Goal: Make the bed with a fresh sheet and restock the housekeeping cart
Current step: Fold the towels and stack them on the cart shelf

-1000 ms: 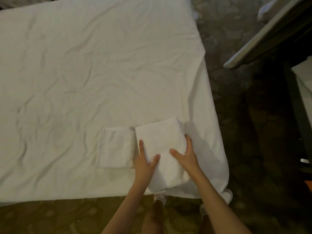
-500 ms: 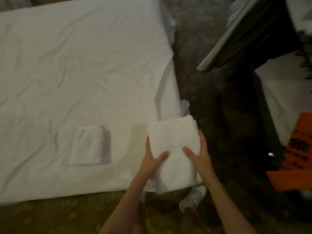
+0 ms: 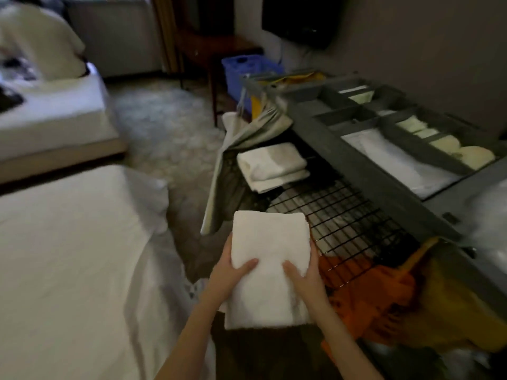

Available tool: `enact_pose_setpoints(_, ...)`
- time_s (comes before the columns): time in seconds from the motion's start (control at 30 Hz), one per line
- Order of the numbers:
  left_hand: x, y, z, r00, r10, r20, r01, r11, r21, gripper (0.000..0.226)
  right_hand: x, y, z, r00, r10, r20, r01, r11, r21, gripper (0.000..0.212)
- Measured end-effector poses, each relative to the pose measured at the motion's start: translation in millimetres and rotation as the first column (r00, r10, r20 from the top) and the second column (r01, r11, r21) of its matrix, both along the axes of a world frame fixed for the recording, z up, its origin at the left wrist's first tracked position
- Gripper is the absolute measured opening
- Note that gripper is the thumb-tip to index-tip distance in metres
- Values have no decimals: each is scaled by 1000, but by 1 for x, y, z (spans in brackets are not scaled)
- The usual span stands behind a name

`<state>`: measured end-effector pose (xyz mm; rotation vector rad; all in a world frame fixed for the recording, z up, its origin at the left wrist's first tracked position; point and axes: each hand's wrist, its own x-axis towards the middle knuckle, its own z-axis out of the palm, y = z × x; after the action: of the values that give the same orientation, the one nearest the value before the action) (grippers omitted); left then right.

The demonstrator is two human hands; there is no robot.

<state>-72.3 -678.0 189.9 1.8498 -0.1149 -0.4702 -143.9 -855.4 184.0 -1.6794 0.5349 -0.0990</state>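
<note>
I hold a folded white towel (image 3: 270,259) in the air between the bed and the housekeeping cart. My left hand (image 3: 229,272) grips its left edge, thumb on top. My right hand (image 3: 306,272) grips its right edge the same way. The bed (image 3: 68,270) with its white sheet lies at the left. The grey housekeeping cart (image 3: 365,171) stands at the right, with a black wire shelf (image 3: 348,215) just beyond the towel. Two folded white towels (image 3: 273,165) lie stacked at the far end of that shelf.
The cart's top tray (image 3: 411,127) holds white linens and pale rolls in compartments. An orange cloth (image 3: 367,297) and a yellow bag (image 3: 461,311) hang at the cart's near end. A grey bag (image 3: 241,149) drapes off its far end. A second bed (image 3: 52,105) and a blue bin (image 3: 247,75) stand farther back.
I have lifted the folded towel off the bed and turned right toward the cart. The smaller folded cloth left on the bed is out of view.
</note>
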Motion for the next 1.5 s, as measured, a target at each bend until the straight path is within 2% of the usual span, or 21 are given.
enact_pose_setpoints(0.1,43,-33,16,991,-128,49,127,992,20,98,20,-29,8,994,-97,51,95,995,38,89)
enact_pose_setpoints(0.33,168,-110,20,930,-360,80,348,929,129,92,97,-69,0,943,-312,117,304,949,84,86)
enact_pose_setpoints(0.47,253,-156,6,840,-533,105,505,838,207,88,160,-84,-17,873,-474,112,460,878,130,89)
enact_pose_setpoints(0.57,305,-183,-8,776,-629,52,604,764,226,89,197,-84,-32,822,-565,73,549,820,161,88)
enact_pose_setpoints(0.7,346,-206,-43,708,-705,47,644,671,366,81,231,-78,-57,782,-623,21,610,772,179,92)
enact_pose_setpoints(0.77,349,-208,-63,714,-692,107,574,666,477,72,238,-76,-68,778,-629,-1,622,769,147,90)
enact_pose_setpoints(0.87,340,-201,-78,741,-650,166,518,712,475,61,240,-75,-71,733,-676,-72,680,731,52,81)
enact_pose_setpoints(0.97,333,-195,-82,743,-665,79,565,686,458,68,240,-72,-71,678,-721,-142,717,692,-88,75)
enact_pose_setpoints(1.03,329,-193,-78,726,-686,41,582,645,496,73,242,-69,-68,674,-728,-125,717,686,-127,71)
enact_pose_setpoints(1.17,315,-194,-61,700,-693,170,591,697,406,70,235,-70,-54,667,-743,-48,736,668,-111,62)
enact_pose_setpoints(1.27,296,-201,-46,700,-684,205,603,720,344,74,212,-77,-42,659,-752,-18,743,654,-138,58)
enact_pose_setpoints(1.5,202,-240,-18,639,-743,197,695,668,264,67,113,-104,-16,592,-805,33,794,576,-194,57)
